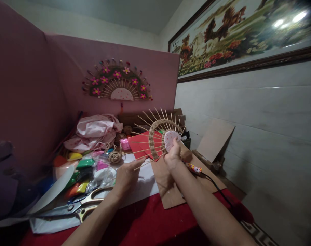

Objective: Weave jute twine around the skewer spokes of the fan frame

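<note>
Fan frame [151, 139]: just one, in right hand [173, 153]; scissors [77, 206], one pair.

fan [169, 140]: matt wood, rough twine, cloth | scissors [71, 207]: smooth metal | cardboard [168, 186]: matt | wall picture [214, 39]: glossy | tablecloth [145, 220]: matt cloth

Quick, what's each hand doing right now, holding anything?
Left hand: at the lowest stick; whether it grips can't be told.
Right hand: closed on the twine-woven fan, thumb on its spotted base.
</note>
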`<state>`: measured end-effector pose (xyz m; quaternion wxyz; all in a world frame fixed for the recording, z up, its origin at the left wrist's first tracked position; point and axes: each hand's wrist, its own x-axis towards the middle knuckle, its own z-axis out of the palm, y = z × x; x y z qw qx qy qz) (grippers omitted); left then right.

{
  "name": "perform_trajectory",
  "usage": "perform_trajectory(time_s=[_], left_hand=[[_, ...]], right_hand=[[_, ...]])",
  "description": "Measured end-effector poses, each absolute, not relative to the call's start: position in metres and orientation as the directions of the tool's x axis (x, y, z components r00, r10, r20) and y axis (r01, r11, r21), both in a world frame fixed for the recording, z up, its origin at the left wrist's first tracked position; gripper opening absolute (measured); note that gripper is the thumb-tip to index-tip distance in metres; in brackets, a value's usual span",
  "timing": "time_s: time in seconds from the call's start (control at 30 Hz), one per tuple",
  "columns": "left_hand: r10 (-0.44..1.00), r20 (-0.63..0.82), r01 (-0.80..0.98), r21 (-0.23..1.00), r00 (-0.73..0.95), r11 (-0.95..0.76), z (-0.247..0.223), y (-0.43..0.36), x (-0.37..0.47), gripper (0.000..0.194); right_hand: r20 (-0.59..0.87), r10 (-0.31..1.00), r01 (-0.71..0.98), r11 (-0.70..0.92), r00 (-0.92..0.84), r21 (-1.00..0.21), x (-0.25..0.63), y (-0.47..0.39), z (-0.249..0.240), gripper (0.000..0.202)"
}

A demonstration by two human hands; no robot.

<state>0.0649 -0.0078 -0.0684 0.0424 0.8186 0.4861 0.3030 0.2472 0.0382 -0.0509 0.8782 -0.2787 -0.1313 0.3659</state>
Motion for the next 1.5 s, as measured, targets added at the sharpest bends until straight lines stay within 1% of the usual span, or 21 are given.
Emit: perform_trajectory(time_s=[0.1, 0.17, 0.23, 0.3, 0.33, 0.4, 0.43, 0.5, 0.63, 0.73, 0.83, 0.9, 0.93, 1.0, 1.07, 1.13, 1.17, 1.23, 1.3, 1.37, 1.5], left_hand=[[0.827, 0.500, 0.670, 0.526, 0.255, -0.524, -0.068, -0.003, 0.061, 0.028], [0.833, 0.525, 0.590, 0.621, 0.176, -0.516, -0.067, 0.000, 0.059, 0.027], [0.835, 0.535, 0.506, 0.690, 0.127, -0.518, -0.065, 0.002, 0.058, 0.025], [0.864, 0.492, 0.362, 0.790, 0.108, -0.495, -0.063, 0.003, 0.059, 0.026], [0.891, 0.442, 0.259, 0.853, 0.102, -0.453, -0.061, 0.003, 0.060, 0.027], [0.947, 0.302, 0.031, 0.951, 0.107, -0.307, -0.057, 0.002, 0.061, 0.027], [0.964, 0.238, -0.068, 0.971, 0.120, -0.231, -0.055, 0.001, 0.062, 0.027], [0.974, 0.160, -0.191, 0.973, 0.160, -0.128, -0.051, -0.002, 0.062, 0.025], [0.965, 0.154, -0.285, 0.954, 0.211, -0.090, -0.045, -0.009, 0.061, 0.018], [0.959, 0.184, -0.261, 0.957, 0.217, -0.124, -0.045, -0.009, 0.062, 0.017], [0.949, 0.239, -0.179, 0.963, 0.204, -0.203, -0.048, -0.008, 0.062, 0.020], [0.931, 0.324, -0.091, 0.945, 0.168, -0.313, -0.050, -0.009, 0.062, 0.019], [0.909, 0.393, -0.021, 0.919, 0.142, -0.394, -0.051, -0.010, 0.062, 0.019], [0.820, 0.560, 0.176, 0.801, 0.120, -0.573, -0.051, -0.012, 0.061, 0.018], [0.703, 0.697, 0.385, 0.615, 0.141, -0.688, -0.051, -0.014, 0.059, 0.016], [0.617, 0.769, 0.525, 0.460, 0.168, -0.716, -0.049, -0.014, 0.058, 0.016], [0.592, 0.787, 0.570, 0.410, 0.173, -0.712, -0.048, -0.014, 0.057, 0.016], [0.563, 0.808, 0.629, 0.349, 0.173, -0.694, -0.046, -0.012, 0.056, 0.016], [0.554, 0.815, 0.665, 0.319, 0.172, -0.675, -0.045, -0.009, 0.054, 0.015], [0.560, 0.814, 0.672, 0.329, 0.155, -0.664, -0.045, -0.006, 0.052, 0.014], [0.607, 0.785, 0.587, 0.436, 0.122, -0.682, -0.046, -0.001, 0.049, 0.013]], right_hand=[[-0.082, 0.770, -0.689, 0.513, 0.633, -0.512, 0.243, 0.031, -0.042, 0.029], [-0.084, 0.768, -0.697, 0.523, 0.635, -0.490, 0.242, 0.029, -0.038, 0.027], [-0.101, 0.761, -0.700, 0.525, 0.641, -0.483, 0.244, 0.030, -0.037, 0.026], [-0.124, 0.743, -0.690, 0.528, 0.658, -0.495, 0.246, 0.033, -0.039, 0.027], [-0.128, 0.726, -0.672, 0.536, 0.676, -0.511, 0.248, 0.035, -0.040, 0.028], [-0.121, 0.683, -0.623, 0.561, 0.720, -0.545, 0.252, 0.039, -0.044, 0.031], [-0.114, 0.662, -0.599, 0.573, 0.741, -0.560, 0.254, 0.041, -0.045, 0.032], [-0.105, 0.632, -0.564, 0.590, 0.768, -0.577, 0.258, 0.045, -0.048, 0.036], [-0.109, 0.597, -0.535, 0.605, 0.795, -0.590, 0.264, 0.050, -0.050, 0.040], [-0.112, 0.575, -0.515, 0.610, 0.811, -0.602, 0.268, 0.052, -0.052, 0.042], [-0.116, 0.555, -0.499, 0.612, 0.824, -0.614, 0.270, 0.052, -0.053, 0.043], [-0.111, 0.545, -0.486, 0.615, 0.831, -0.621, 0.270, 0.051, -0.053, 0.043], [-0.101, 0.543, -0.478, 0.618, 0.834, -0.625, 0.270, 0.051, -0.053, 0.043], [-0.088, 0.532, -0.457, 0.618, 0.842, -0.639, 0.270, 0.051, -0.052, 0.043], [-0.090, 0.516, -0.442, 0.615, 0.852, -0.653, 0.271, 0.052, -0.051, 0.045], [-0.096, 0.509, -0.441, 0.620, 0.856, -0.649, 0.272, 0.055, -0.052, 0.046], [-0.096, 0.508, -0.443, 0.625, 0.856, -0.643, 0.272, 0.057, -0.052, 0.046], [-0.088, 0.519, -0.451, 0.630, 0.850, -0.633, 0.272, 0.059, -0.053, 0.047], [-0.094, 0.535, -0.468, 0.626, 0.840, -0.623, 0.272, 0.059, -0.054, 0.046], [-0.092, 0.562, -0.494, 0.623, 0.822, -0.606, 0.271, 0.059, -0.054, 0.045], [-0.085, 0.581, -0.511, 0.626, 0.810, -0.589, 0.270, 0.059, -0.053, 0.043]])
